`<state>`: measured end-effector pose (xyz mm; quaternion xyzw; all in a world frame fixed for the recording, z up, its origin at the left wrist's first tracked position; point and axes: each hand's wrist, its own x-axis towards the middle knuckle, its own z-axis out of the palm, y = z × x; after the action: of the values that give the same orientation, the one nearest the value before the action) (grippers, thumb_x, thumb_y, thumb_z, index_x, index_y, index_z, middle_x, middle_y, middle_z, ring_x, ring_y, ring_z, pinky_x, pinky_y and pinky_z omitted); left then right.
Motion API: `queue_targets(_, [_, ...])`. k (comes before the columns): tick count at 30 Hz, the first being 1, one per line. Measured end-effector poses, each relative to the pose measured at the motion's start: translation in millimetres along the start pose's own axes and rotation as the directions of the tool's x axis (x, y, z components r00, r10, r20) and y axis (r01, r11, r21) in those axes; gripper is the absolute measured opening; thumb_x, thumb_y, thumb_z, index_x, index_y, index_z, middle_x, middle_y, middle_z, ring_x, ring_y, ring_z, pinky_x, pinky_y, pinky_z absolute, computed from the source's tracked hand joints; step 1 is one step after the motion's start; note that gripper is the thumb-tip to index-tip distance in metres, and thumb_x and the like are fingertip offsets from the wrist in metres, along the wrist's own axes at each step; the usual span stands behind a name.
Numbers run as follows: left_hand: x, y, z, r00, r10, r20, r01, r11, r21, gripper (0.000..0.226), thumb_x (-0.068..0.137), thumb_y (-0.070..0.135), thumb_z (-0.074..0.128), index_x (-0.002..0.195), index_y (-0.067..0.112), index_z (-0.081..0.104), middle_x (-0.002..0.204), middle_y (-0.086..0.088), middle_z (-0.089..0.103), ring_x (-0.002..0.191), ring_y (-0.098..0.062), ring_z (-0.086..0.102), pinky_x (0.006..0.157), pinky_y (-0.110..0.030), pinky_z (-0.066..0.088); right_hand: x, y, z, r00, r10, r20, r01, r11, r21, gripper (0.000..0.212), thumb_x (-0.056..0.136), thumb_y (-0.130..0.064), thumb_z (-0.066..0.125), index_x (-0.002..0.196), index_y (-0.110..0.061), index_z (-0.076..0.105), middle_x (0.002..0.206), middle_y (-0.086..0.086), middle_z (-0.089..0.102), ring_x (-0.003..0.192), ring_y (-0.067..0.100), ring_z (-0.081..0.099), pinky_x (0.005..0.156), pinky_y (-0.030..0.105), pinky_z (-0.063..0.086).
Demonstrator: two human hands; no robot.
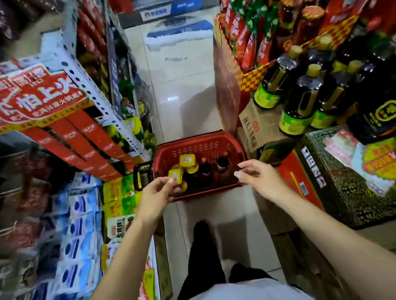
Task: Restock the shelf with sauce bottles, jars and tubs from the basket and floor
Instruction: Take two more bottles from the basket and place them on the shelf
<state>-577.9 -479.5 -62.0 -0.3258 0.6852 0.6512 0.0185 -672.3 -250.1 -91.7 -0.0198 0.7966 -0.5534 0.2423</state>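
So you're standing in the aisle looking straight down at the red basket (199,146), which sits on the tiled floor (179,89) just ahead of your feet. Inside it are a few yellow-lidded jars (187,160) bunched on the left and two dark bottles with red caps (222,163) standing upright next to them. Your left hand (157,195) is out over the near left corner with its fingers loosely curled and the tips right at the nearest yellow lid. Honestly, you can't tell if it's actually got hold of that lid or is just in front of it. Your right hand (255,176) hangs over the near right rim, fingers relaxed and slightly bent, holding nothing. On your right the shelf has tall dark sauce bottles with gold caps (293,94) crowded together, and on your left there's a stack of red cartons (46,94)
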Motion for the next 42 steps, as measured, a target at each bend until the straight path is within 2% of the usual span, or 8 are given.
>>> queue_targets(8, [132.5, 17.8, -5.0, 0.987, -0.127, 0.102, 0.124, 0.992, 0.032, 0.013, 0.092, 0.014, 0.052, 0.082, 0.015, 0.059, 0.086, -0.007, 0.061, 0.083, -0.017, 0.059, 0.067, -0.021, 0.047, 99.8, -7.6, 17.0, 0.986, 0.164, -0.035, -0.165, 0.985, -0.04, 0.019, 0.081, -0.024, 0.069, 0.098, -0.019, 0.061, 0.087, -0.001, 0.065, 0.086, 0.017, 0.062, 0.081, 0.032, 0.049])
queue_targets(18, [276.7, 5.3, 13.6, 0.938, -0.256, 0.234, 0.207, 0.954, 0.216, 0.011, 0.091, 0.012, 0.054, 0.082, 0.016, 0.059, 0.084, -0.004, 0.061, 0.062, 0.001, 0.064, 0.05, -0.008, 0.045, 202.0, 23.7, 32.3, 0.926, 0.371, -0.073, -0.373, 0.928, -0.012, 0.022, 0.083, -0.028, 0.067, 0.102, -0.02, 0.058, 0.086, -0.003, 0.063, 0.084, 0.02, 0.062, 0.079, 0.033, 0.048])
queue_targets(23, [334.0, -37.3, 43.2, 0.91, -0.341, 0.235, 0.28, 0.924, 0.259, 0.016, 0.09, 0.01, 0.055, 0.078, 0.019, 0.058, 0.082, -0.001, 0.061, 0.058, 0.003, 0.063, 0.064, -0.024, 0.044, 255.3, 68.3, 40.0, 0.884, 0.461, -0.077, -0.463, 0.886, -0.009, 0.026, 0.081, -0.036, 0.068, 0.102, -0.024, 0.058, 0.085, -0.007, 0.065, 0.087, 0.021, 0.064, 0.085, 0.045, 0.05])
queue_targets(27, [367.5, -78.9, 72.1, 0.91, -0.356, 0.212, 0.291, 0.914, 0.283, 0.003, 0.088, 0.011, 0.059, 0.086, 0.012, 0.06, 0.086, -0.003, 0.062, 0.086, -0.021, 0.063, 0.075, -0.025, 0.046, 294.2, 114.4, 48.4, 0.842, 0.533, -0.078, -0.53, 0.846, 0.065, 0.031, 0.081, -0.034, 0.068, 0.108, -0.024, 0.056, 0.088, -0.005, 0.064, 0.095, 0.026, 0.063, 0.085, 0.046, 0.048])
queue_targets(32, [406.9, -144.6, 97.9, 0.886, -0.408, 0.221, 0.333, 0.891, 0.31, 0.031, 0.087, 0.012, 0.061, 0.114, 0.007, 0.049, 0.091, -0.005, 0.061, 0.079, -0.013, 0.06, 0.06, -0.014, 0.044, 334.7, 174.7, 68.2, 0.777, 0.624, -0.083, -0.594, 0.771, 0.232, 0.048, 0.082, -0.015, 0.068, 0.126, -0.01, 0.048, 0.103, 0.007, 0.056, 0.097, 0.023, 0.058, 0.083, 0.034, 0.05])
queue_targets(35, [432.3, -190.7, 113.9, 0.891, -0.409, 0.197, 0.326, 0.878, 0.349, 0.033, 0.084, 0.007, 0.063, 0.113, 0.009, 0.047, 0.092, -0.008, 0.062, 0.067, -0.003, 0.058, 0.059, -0.011, 0.043, 360.6, 223.7, 79.4, 0.767, 0.636, -0.085, -0.611, 0.765, 0.205, 0.046, 0.078, -0.023, 0.072, 0.119, -0.02, 0.051, 0.103, 0.001, 0.06, 0.101, 0.025, 0.061, 0.093, 0.046, 0.049])
queue_targets(38, [457.8, -235.8, 131.5, 0.878, -0.449, 0.163, 0.379, 0.863, 0.335, 0.043, 0.083, 0.004, 0.064, 0.121, 0.007, 0.044, 0.108, -0.014, 0.057, 0.071, -0.01, 0.056, 0.058, -0.015, 0.045, 386.3, 268.6, 88.3, 0.776, 0.624, -0.088, -0.608, 0.778, 0.159, 0.05, 0.081, -0.025, 0.069, 0.126, -0.018, 0.048, 0.114, 0.006, 0.06, 0.099, 0.019, 0.059, 0.086, 0.036, 0.048])
queue_targets(42, [482.1, -282.3, 151.7, 0.91, -0.378, 0.167, 0.301, 0.884, 0.358, 0.061, 0.08, 0.009, 0.068, 0.133, 0.005, 0.038, 0.12, -0.005, 0.052, 0.109, -0.02, 0.055, 0.088, -0.029, 0.046, 413.4, 309.1, 98.6, 0.794, 0.6, -0.101, -0.585, 0.798, 0.142, 0.056, 0.084, -0.019, 0.065, 0.135, -0.017, 0.04, 0.123, 0.007, 0.055, 0.11, 0.02, 0.055, 0.075, 0.02, 0.042])
